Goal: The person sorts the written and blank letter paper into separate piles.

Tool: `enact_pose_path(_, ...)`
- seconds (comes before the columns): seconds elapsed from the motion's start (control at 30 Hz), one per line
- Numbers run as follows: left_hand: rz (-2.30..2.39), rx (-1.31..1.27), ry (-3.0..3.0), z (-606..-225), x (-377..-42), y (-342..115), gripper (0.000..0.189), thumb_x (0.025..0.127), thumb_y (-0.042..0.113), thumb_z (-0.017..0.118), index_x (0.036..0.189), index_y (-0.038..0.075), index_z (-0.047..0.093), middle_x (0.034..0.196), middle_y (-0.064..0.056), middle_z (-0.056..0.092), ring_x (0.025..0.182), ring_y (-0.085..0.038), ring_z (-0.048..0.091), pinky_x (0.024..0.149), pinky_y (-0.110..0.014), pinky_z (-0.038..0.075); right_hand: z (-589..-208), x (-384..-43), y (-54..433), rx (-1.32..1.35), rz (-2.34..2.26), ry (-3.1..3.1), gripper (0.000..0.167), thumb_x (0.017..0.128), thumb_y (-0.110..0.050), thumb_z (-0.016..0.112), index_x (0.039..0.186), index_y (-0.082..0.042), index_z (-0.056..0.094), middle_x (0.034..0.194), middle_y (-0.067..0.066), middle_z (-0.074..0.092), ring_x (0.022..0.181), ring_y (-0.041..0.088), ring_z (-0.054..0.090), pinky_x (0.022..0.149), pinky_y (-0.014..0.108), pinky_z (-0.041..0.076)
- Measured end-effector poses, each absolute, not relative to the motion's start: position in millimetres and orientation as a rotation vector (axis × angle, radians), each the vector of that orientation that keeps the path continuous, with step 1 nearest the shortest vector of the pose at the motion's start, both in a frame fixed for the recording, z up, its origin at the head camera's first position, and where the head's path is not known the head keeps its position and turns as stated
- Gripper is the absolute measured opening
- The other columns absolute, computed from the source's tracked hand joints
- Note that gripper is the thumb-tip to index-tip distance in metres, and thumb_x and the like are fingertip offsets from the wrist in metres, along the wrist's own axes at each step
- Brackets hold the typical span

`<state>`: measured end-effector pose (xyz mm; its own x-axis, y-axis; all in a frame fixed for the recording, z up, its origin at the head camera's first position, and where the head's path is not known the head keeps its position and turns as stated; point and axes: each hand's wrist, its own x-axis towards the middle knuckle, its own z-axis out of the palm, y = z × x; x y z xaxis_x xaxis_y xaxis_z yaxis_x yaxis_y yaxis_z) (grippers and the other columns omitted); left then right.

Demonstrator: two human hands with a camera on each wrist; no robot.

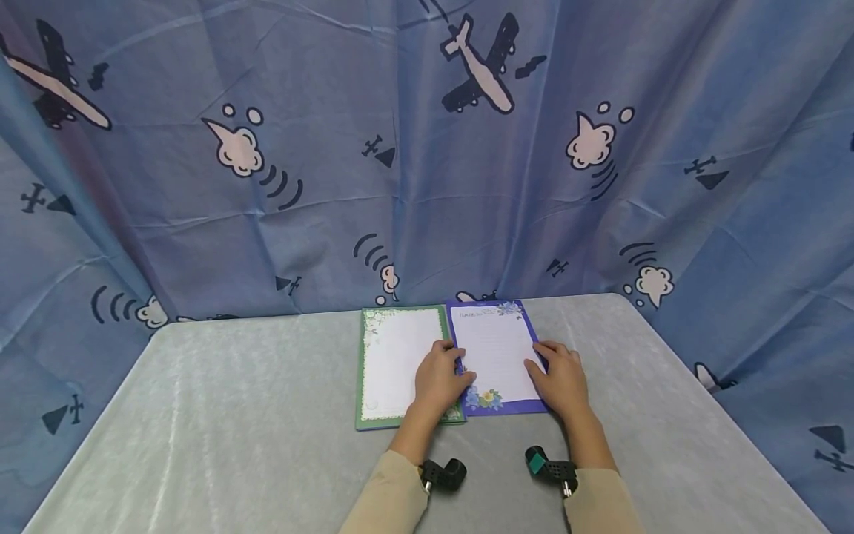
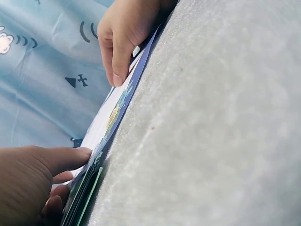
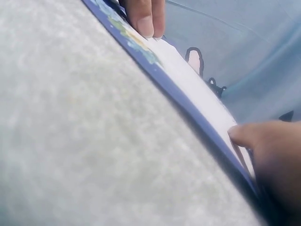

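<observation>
A purple-bordered sheet of writing paper [image 1: 497, 363], printed with flowers at two corners, lies at the far side of the table. My left hand [image 1: 440, 376] holds its left edge, thumb on the printed face and fingers curled at the side. On the opposite edge my right hand [image 1: 563, 376] pinches the sheet, its thumb on top and the other fingers partly hidden. To the left, a green-bordered stack of paper [image 1: 400, 363] lies partly under my left hand, and the purple sheet's left edge meets its right side. Layered green edges [image 2: 87, 200] show in the left wrist view.
A pale plush cloth covers the table [image 1: 267, 445]. Right behind the papers, a blue curtain [image 1: 320, 185] with airplane prints hangs along the table's far edge. Black wrist cameras [image 1: 448, 475] sit on both wrists, below beige sleeves [image 1: 390, 497].
</observation>
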<state>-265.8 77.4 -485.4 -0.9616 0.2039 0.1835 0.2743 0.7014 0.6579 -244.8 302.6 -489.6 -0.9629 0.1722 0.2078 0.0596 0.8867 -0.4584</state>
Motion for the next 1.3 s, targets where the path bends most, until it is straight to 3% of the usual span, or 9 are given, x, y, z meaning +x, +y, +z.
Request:
enact_pose_path(0.6, -1.133, -0.385, -2.801, -488, -267, 78, 0.046, 0.084, 0.026, 0.081, 0.125, 0.008, 0.072, 0.141, -0.013, 0.06, 0.123, -0.031, 0.064, 0.101, -0.042, 0.053, -489, -242, 305, -0.173, 0.666, -2.813, 0.05, 0.098, -0.027, 0.06, 0.138, 0.004, 0.058, 0.144, 0.029, 0.052, 0.127, 0.049, 0.046, 0.104, 0.062, 0.036)
enact_pose_path(0.8, -1.339, -0.382, -2.747, -483, -264, 75, 0.045, 0.085, 0.018, 0.08, 0.127, 0.003, 0.07, 0.142, -0.017, 0.056, 0.103, -0.022, 0.066, 0.089, -0.037, 0.056, -484, -242, 305, -0.164, 0.728, -2.819, 0.05, 0.098, -0.026, 0.061, 0.138, 0.004, 0.058, 0.145, 0.03, 0.051, 0.13, 0.05, 0.046, 0.107, 0.063, 0.036)
enact_pose_path(1.07, -1.438, -0.483, -2.698, -463, -259, 63, 0.04, 0.09, 0.016, 0.076, 0.127, 0.006, 0.07, 0.133, -0.016, 0.061, 0.08, -0.008, 0.055, 0.074, -0.024, 0.047, -462, -241, 302, -0.063, 0.878, -2.794, 0.046, 0.101, -0.021, 0.059, 0.134, 0.01, 0.059, 0.142, 0.035, 0.051, 0.133, 0.052, 0.048, 0.113, 0.064, 0.036)
enact_pose_path(1.2, -1.427, -0.576, -2.745, -448, -251, 54, 0.04, 0.093, 0.021, 0.074, 0.13, 0.007, 0.068, 0.127, -0.015, 0.064, 0.079, -0.009, 0.057, 0.068, -0.022, 0.048, -449, -239, 293, -0.06, 0.897, -2.746, 0.042, 0.101, -0.022, 0.059, 0.133, 0.006, 0.061, 0.138, 0.032, 0.056, 0.128, 0.049, 0.055, 0.109, 0.062, 0.042)
enact_pose_path(1.3, -1.372, -0.608, -2.789, -438, -245, 42, 0.04, 0.095, 0.027, 0.071, 0.131, 0.01, 0.067, 0.131, -0.012, 0.064, 0.091, -0.015, 0.064, 0.072, -0.026, 0.053, -441, -239, 282, -0.019, 0.89, -2.715, 0.04, 0.101, -0.022, 0.06, 0.132, 0.003, 0.063, 0.135, 0.03, 0.06, 0.121, 0.046, 0.06, 0.103, 0.061, 0.048)
